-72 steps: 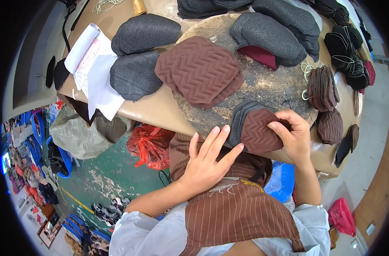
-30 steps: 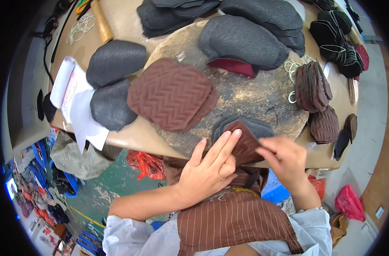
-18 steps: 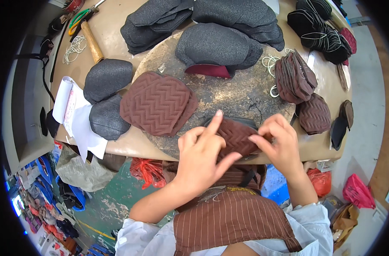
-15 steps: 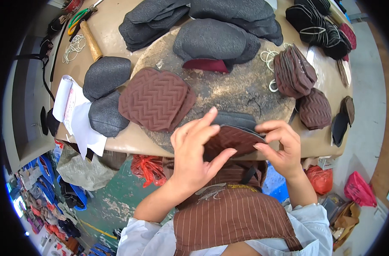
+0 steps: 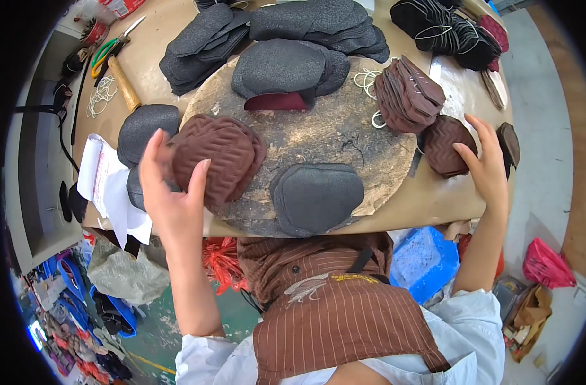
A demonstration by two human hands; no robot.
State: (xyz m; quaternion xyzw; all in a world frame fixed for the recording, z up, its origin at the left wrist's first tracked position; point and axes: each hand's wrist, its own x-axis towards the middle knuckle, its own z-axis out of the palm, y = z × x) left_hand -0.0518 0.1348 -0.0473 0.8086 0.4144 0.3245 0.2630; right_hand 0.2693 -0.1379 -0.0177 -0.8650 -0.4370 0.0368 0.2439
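Observation:
My left hand (image 5: 177,192) is at the left edge of a stack of brown zigzag-quilted pieces (image 5: 232,154), its thumb over the near side and its fingers apart from it. My right hand (image 5: 487,163) is beside a smaller brown quilted pile (image 5: 446,144). Its thumb reaches that pile's right edge, and its fingers are spread. Whether either hand touches fabric is hard to tell. Between the hands, a short stack of dark grey rounded pieces (image 5: 318,197) lies at the near edge of the round worn board (image 5: 299,138).
Grey stacks (image 5: 280,67) stand at the back of the board. A string-tied brown bundle (image 5: 408,96) lies at right, black tied bundles (image 5: 447,32) behind it. At left are white paper (image 5: 116,192), a wooden handle (image 5: 124,83), string (image 5: 102,96) and green-and-orange-handled scissors (image 5: 106,54).
Both hands have moved apart, left to the left stack and right to the right pile. The brown quilted piece they held is out of them. The grey stack now shows flat on the board.

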